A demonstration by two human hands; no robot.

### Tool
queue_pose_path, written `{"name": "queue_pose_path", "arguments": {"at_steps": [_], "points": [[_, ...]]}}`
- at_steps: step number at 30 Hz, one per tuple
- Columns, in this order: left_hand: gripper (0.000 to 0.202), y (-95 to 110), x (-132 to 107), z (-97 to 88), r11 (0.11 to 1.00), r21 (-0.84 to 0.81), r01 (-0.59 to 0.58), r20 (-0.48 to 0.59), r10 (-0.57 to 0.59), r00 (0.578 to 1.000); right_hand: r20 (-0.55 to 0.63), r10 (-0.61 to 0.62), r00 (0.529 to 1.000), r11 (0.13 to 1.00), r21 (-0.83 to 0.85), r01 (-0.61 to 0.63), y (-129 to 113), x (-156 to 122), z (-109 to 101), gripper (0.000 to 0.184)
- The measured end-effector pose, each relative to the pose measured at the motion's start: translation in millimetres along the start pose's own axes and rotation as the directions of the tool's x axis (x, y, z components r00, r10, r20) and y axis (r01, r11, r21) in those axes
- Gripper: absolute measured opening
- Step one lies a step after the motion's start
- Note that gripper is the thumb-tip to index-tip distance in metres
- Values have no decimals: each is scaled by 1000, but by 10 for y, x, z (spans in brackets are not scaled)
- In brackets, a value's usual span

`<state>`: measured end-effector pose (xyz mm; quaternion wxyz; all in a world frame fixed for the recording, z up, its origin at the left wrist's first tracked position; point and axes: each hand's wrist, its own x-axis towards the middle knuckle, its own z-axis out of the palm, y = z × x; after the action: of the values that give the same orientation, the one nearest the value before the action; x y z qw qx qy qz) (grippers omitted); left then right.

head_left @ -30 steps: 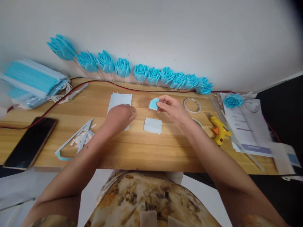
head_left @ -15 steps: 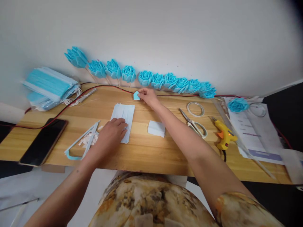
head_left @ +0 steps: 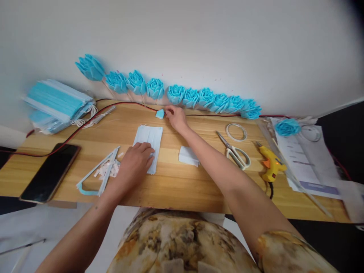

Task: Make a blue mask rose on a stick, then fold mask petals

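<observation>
My left hand (head_left: 138,159) rests with its fingers lying on a pale blue pleated face mask body (head_left: 155,142), pressing it against the table. Farther back, my right hand (head_left: 176,118) is held just right of a small light-blue cut piece (head_left: 159,113) of mask fabric. A narrow gap shows between my fingertips and that piece, and the hand looks empty with thumb and forefinger slightly apart. Under my right forearm lies a folded pale piece (head_left: 187,156), partly covered by the arm.
Blue fabric flowers (head_left: 176,94) on sticks line the wall. Stacked masks (head_left: 57,100) and a phone (head_left: 51,172) lie left, near trimmed strips (head_left: 105,182) and white scraps (head_left: 112,169). Scissors (head_left: 237,155), a tape roll (head_left: 245,132) and a yellow glue gun (head_left: 272,165) lie right. A red-black cable (head_left: 71,136) crosses the table.
The small blue piece was at my right fingertips; now it lies slightly left of them, let go. My left hand stays on the mask body. The view has shifted slightly.
</observation>
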<state>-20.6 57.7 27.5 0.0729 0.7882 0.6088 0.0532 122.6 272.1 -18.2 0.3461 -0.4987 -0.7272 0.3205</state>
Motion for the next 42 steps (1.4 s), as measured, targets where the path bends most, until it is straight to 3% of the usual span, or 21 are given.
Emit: {"name": "queue_pose_path", "arguments": {"at_steps": [6,10,15,20,23,30,37,42], "points": [[31,-34,-21,19,1000,1,-19,2,19,1000,-21,-10,1000,997,79,12,74,-153,-400,29],[36,-110,109,-160,995,12,-96,11,95,995,-25,-51,998,994,92,53,51,-395,-792,25],[37,-276,668,-385,990,115,-76,-30,80,996,26,-49,998,996,76,47,-6,-838,-1149,27],[41,-490,1218,-287,991,132,-4,-69,13,998,38,-14,999,999,35,13,11,-1258,-1388,27],[39,-548,1378,-210,995,97,34,-110,-23,994,64,5,998,1000,-8,-4,43,-1497,-1465,25],[27,-505,1527,-135,989,13,144,-84,-142,986,152,-16,988,1000,15,14,82,-1929,-1464,27],[27,-502,1620,-95,986,-13,169,-122,-169,978,172,-33,985,999,-28,38,133,-2000,-1479,26],[33,-597,1625,-62,994,-32,109,-129,-112,985,179,-80,981,992,-86,96,108,-2004,-1511,25]]}}
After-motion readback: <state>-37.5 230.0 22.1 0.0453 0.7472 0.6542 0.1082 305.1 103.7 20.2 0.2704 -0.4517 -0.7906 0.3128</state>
